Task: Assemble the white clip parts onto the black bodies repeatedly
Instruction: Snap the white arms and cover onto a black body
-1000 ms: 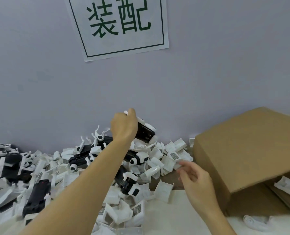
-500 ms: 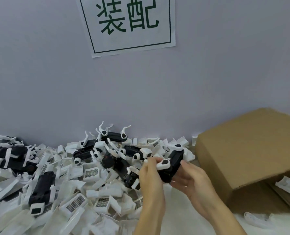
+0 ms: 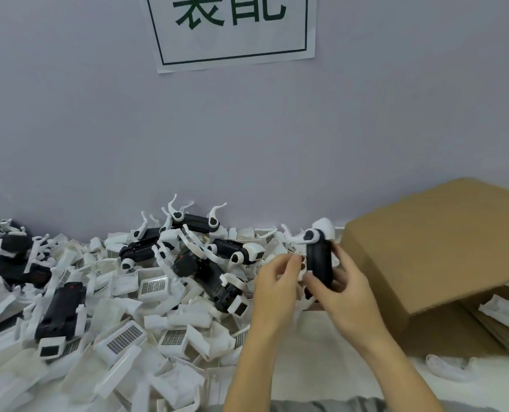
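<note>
- Since half a second ago the black body (image 3: 319, 264) has been turned from a slant to nearly upright, and both hands have lifted it slightly toward the cardboard box (image 3: 425, 248).
- Right hand (image 3: 347, 288) has its grip clamped round the body's lower half; left hand (image 3: 275, 281) pinches a small white clip part (image 3: 299, 270) against the body's left side.
- One white clip arm (image 3: 312, 234) already sits at the body's top end.
- Judged from its look, the body is light, rigid moulded plastic; holding it by the mid-section leaves both ends free.
- Thin white arms probably flex and could snap if forced, so the press belongs near the hinge.
- White worktop (image 3: 321, 352) carries a loose heap of parts (image 3: 146, 307) against a pale wall (image 3: 247, 129) bearing a printed sign (image 3: 232, 31).
</note>
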